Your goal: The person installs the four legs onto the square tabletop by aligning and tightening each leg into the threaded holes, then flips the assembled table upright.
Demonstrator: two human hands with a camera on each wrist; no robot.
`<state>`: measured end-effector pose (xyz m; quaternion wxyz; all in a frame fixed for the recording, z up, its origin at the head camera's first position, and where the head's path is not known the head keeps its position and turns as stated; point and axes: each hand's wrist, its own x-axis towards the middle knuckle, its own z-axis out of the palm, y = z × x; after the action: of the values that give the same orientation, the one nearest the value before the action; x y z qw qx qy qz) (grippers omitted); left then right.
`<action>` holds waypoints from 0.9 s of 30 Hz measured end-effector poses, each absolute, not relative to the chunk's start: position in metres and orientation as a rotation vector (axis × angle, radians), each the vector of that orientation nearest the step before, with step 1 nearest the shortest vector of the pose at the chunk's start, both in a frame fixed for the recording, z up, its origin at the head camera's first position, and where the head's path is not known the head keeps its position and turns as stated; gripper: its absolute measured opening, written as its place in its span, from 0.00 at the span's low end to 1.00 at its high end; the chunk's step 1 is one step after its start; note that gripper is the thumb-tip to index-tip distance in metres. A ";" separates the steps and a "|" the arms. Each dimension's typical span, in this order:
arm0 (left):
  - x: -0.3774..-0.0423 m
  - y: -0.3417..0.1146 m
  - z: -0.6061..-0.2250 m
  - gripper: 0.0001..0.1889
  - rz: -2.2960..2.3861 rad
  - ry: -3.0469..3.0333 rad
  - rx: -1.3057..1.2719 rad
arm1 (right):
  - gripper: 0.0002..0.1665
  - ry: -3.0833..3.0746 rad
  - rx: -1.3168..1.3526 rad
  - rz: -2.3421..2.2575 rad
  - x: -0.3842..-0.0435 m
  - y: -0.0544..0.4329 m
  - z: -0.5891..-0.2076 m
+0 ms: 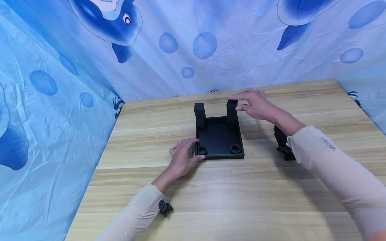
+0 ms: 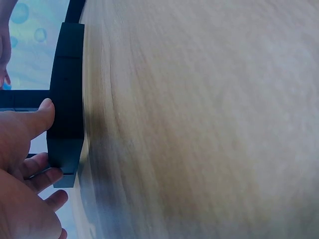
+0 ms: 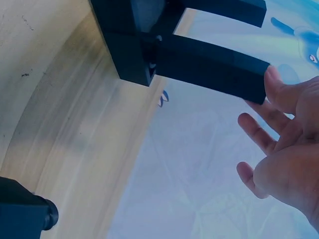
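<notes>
A black square panel (image 1: 219,139) with a raised rim lies on the wooden table. Two black block-shaped legs stand upright at its far corners: a left leg (image 1: 200,113) and a right leg (image 1: 231,112). Round sockets show at the near corners, a left socket (image 1: 202,150) and a right socket (image 1: 235,148). With thumb and fingers apart, my left hand (image 1: 184,156) grips the panel's near left corner. My right hand (image 1: 254,103) pinches the top of the right leg; in the right wrist view, its thumb lies against the leg's end (image 3: 219,69), other fingers spread.
A black block with a round end (image 3: 25,209) appears at the lower left of the right wrist view. Dark devices, one at the right sleeve (image 1: 283,144) and one at the left sleeve (image 1: 165,208), sit under the wrists. Blue printed cloth (image 1: 181,50) hangs behind the table (image 1: 229,194).
</notes>
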<state>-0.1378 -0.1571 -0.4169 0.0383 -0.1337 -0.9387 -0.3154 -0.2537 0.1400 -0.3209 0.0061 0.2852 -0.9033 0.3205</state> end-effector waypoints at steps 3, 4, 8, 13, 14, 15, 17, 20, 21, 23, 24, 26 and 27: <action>-0.138 -0.157 -0.417 0.32 -0.971 -2.894 -0.407 | 0.24 -2.797 0.847 1.041 -0.257 0.139 -0.324; -0.138 -0.157 -0.417 0.32 -0.971 -2.900 -0.403 | 0.22 -2.783 0.832 1.053 -0.258 0.139 -0.325; -0.139 -0.157 -0.416 0.32 -0.968 -2.916 -0.391 | 0.17 -2.700 0.782 1.117 -0.262 0.138 -0.332; -0.139 -0.157 -0.416 0.32 -0.965 -2.911 -0.393 | 0.16 -2.575 0.722 1.245 -0.263 0.136 -0.344; -0.139 -0.157 -0.416 0.32 -0.966 -2.908 -0.395 | 0.17 -2.554 0.714 1.264 -0.263 0.136 -0.345; -0.139 -0.157 -0.415 0.32 -0.967 -2.905 -0.397 | 0.18 -2.537 0.709 1.277 -0.262 0.135 -0.347; -0.139 -0.157 -0.415 0.32 -0.971 -2.898 -0.400 | 0.19 -2.512 0.699 1.301 -0.261 0.134 -0.348; -0.139 -0.157 -0.415 0.32 -0.976 -2.903 -0.398 | 0.21 -2.510 0.669 1.303 -0.258 0.133 -0.349; -0.139 -0.157 -0.415 0.32 -0.974 -2.907 -0.399 | 0.21 -2.521 0.657 1.299 -0.257 0.133 -0.348; -0.139 -0.157 -0.415 0.32 -0.974 -2.911 -0.400 | 0.23 -2.559 0.636 1.270 -0.256 0.133 -0.347; -0.139 -0.157 -0.414 0.32 -0.975 -2.916 -0.398 | 0.24 -2.586 0.631 1.256 -0.256 0.134 -0.345; -0.139 -0.157 -0.414 0.32 -0.976 -2.924 -0.393 | 0.28 -2.634 0.655 1.213 -0.256 0.136 -0.341; -0.138 -0.157 -0.414 0.32 -0.976 -2.925 -0.391 | 0.31 -2.656 0.679 1.192 -0.256 0.137 -0.339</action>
<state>-0.1385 -0.1565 -0.4138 0.0167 -0.1258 -0.9409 -0.3139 -0.2558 0.1372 -0.3388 0.0760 0.2263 -0.8859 0.3977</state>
